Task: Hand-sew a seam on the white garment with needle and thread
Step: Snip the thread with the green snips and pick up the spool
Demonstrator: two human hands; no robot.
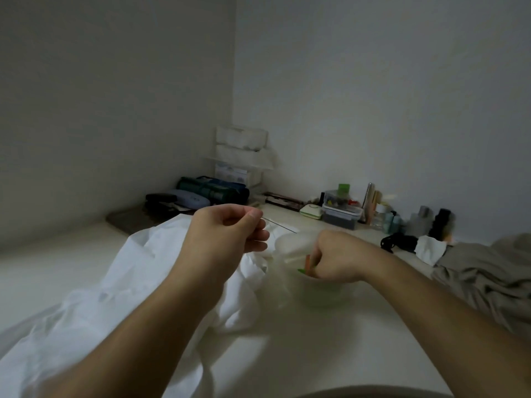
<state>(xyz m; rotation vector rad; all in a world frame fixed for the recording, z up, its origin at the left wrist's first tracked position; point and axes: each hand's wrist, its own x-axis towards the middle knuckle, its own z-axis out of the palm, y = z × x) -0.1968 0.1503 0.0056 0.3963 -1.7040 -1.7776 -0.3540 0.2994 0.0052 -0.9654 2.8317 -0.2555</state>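
The white garment (138, 282) lies crumpled across the left and middle of the white table (301, 354). My left hand (230, 229) is raised above it and pinches a thin needle (280, 225) between thumb and forefinger, the point aimed right. My right hand (336, 257) reaches into a pale round container (321, 294) just right of the garment. Its curled fingers grip small orange and green items (307, 267) at the rim. No thread is visible in the dim, blurred light.
Bottles and clear plastic boxes (340, 215) line the back wall at right. Dark pouches (212, 189) and a white organizer (242, 156) fill the corner. A grey cloth (482, 271) is heaped at the right edge, with a black object (398, 242) behind it.
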